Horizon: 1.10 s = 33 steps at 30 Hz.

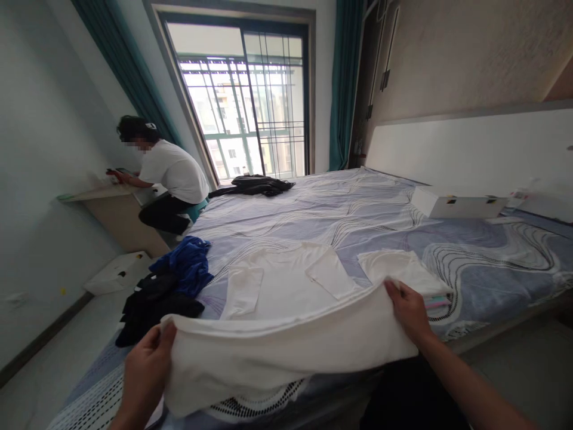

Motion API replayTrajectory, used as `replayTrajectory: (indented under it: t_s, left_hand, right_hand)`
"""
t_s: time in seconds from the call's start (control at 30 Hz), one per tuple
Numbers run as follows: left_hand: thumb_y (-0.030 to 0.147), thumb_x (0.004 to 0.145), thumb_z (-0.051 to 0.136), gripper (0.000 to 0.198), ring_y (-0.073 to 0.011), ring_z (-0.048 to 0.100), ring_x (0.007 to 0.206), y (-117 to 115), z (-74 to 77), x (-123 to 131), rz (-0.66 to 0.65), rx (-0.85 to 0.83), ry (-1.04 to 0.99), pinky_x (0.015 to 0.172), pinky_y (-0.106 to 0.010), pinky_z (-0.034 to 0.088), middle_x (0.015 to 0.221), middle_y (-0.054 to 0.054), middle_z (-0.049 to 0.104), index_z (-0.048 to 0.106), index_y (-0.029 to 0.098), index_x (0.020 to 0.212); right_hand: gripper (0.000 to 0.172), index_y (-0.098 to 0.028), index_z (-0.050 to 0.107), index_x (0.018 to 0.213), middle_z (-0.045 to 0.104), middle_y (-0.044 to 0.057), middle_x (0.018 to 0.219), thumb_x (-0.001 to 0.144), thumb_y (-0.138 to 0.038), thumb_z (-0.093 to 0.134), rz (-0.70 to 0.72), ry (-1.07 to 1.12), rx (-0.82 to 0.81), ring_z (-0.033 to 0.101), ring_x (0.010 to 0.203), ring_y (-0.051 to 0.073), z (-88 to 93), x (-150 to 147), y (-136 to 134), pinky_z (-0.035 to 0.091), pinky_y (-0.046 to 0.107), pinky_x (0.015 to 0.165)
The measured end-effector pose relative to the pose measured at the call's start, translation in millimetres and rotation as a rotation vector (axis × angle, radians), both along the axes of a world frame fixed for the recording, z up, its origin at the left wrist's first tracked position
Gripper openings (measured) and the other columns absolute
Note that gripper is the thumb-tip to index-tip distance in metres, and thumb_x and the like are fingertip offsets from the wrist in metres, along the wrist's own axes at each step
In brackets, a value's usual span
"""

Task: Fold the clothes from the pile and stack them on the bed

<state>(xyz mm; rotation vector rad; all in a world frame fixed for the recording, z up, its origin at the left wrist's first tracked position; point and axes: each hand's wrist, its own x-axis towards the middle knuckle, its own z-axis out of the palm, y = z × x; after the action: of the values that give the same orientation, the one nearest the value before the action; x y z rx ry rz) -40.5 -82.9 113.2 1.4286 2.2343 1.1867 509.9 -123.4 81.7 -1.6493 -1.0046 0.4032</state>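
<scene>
A white long-sleeved shirt point(286, 289) lies spread on the bed, its sleeves folded inward over the body. Its near end is lifted off the sheet and stretched between my two hands. My left hand point(145, 370) pinches one corner of this edge, thumb on top. At the opposite corner my right hand point(408, 307) grips the cloth between thumb and fingers. The raised part hangs down toward me over the bed's near side. Just beyond my right hand sits a stack of folded white clothes point(403, 272), with some pastel cloth showing at its bottom.
Blue clothing point(185, 266) and black clothing point(156, 301) lie heaped at the bed's left edge. A dark garment point(255, 185) rests at the far end. A white box point(461, 203) stands on the patterned sheet point(313, 218) at right. Another person point(172, 173) sits at a desk on the left.
</scene>
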Motion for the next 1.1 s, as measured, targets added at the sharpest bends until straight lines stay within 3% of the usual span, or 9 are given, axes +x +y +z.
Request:
replayTrajectory:
  t_s: [0.17,0.3,0.4,0.6,0.77,0.93,1.1]
  left_hand:
    - [0.062,0.078,0.052,0.051,-0.025,0.065,0.077,89,-25.3,16,-0.081,-0.018,-0.082,0.067,-0.03,0.048,0.079,-0.007,0.073,0.072,0.017,0.09]
    - [0.063,0.076,0.054,0.051,-0.0245,0.065,0.077,127,-50.8,18,-0.109,-0.015,-0.173,0.069,-0.03,0.048,0.08,-0.006,0.073,0.071,0.017,0.089]
    - [0.068,0.075,0.055,0.055,-0.0234,0.065,0.077,154,-59.5,21,-0.135,0.009,-0.265,0.068,-0.029,0.048,0.078,-0.004,0.072,0.07,0.018,0.093]
    - [0.068,0.08,0.048,0.053,-0.0219,0.062,0.073,234,-56.9,23,-0.177,0.118,-0.103,0.068,-0.03,0.047,0.072,-0.003,0.069,0.067,0.018,0.086]
    - [0.062,0.085,0.036,0.05,-0.0226,0.064,0.076,302,-63.2,21,-0.201,0.092,0.069,0.07,-0.03,0.048,0.08,-0.007,0.072,0.063,0.019,0.085]
    - [0.055,0.086,0.036,0.042,-0.0252,0.065,0.072,341,-93.6,22,-0.184,-0.039,0.167,0.064,-0.032,0.046,0.069,-0.007,0.069,0.06,0.022,0.078]
    - [0.057,0.09,0.033,0.045,-0.0318,0.066,0.085,351,-111.5,24,-0.084,-0.233,0.304,0.071,-0.038,0.046,0.087,-0.013,0.072,0.064,0.024,0.093]
  right_hand:
    - [0.058,-0.022,0.056,0.063,0.063,0.004,0.062,0.082,-0.074,0.041,-0.043,-0.265,-0.065,0.053,0.061,0.019,-27.4,3,84,0.038,0.029,0.061]
    - [0.05,-0.023,0.061,0.073,0.072,0.01,0.08,0.087,-0.065,0.037,-0.055,-0.358,-0.146,0.061,0.074,0.024,-50.8,11,121,0.038,0.03,0.066]
    - [0.046,-0.023,0.063,0.078,0.073,0.011,0.083,0.09,-0.059,0.037,-0.065,-0.378,-0.171,0.063,0.077,0.025,-64.1,16,148,0.038,0.029,0.068]
    - [0.04,-0.02,0.065,0.088,0.073,0.01,0.085,0.098,-0.046,0.036,-0.072,-0.52,-0.323,0.064,0.08,0.023,-61.9,20,229,0.036,0.027,0.066]
    - [0.039,-0.019,0.068,0.1,0.073,0.011,0.093,0.102,-0.042,0.036,-0.077,-0.606,-0.421,0.066,0.086,0.022,-58.9,17,301,0.036,0.027,0.067]
    - [0.039,-0.021,0.069,0.106,0.074,0.011,0.093,0.103,-0.042,0.037,-0.067,-0.657,-0.554,0.068,0.086,0.024,-81.6,7,339,0.04,0.029,0.069]
    - [0.045,-0.02,0.066,0.117,0.072,0.014,0.101,0.104,-0.043,0.029,-0.071,-0.731,-0.663,0.066,0.097,0.026,-98.1,3,347,0.046,0.033,0.077]
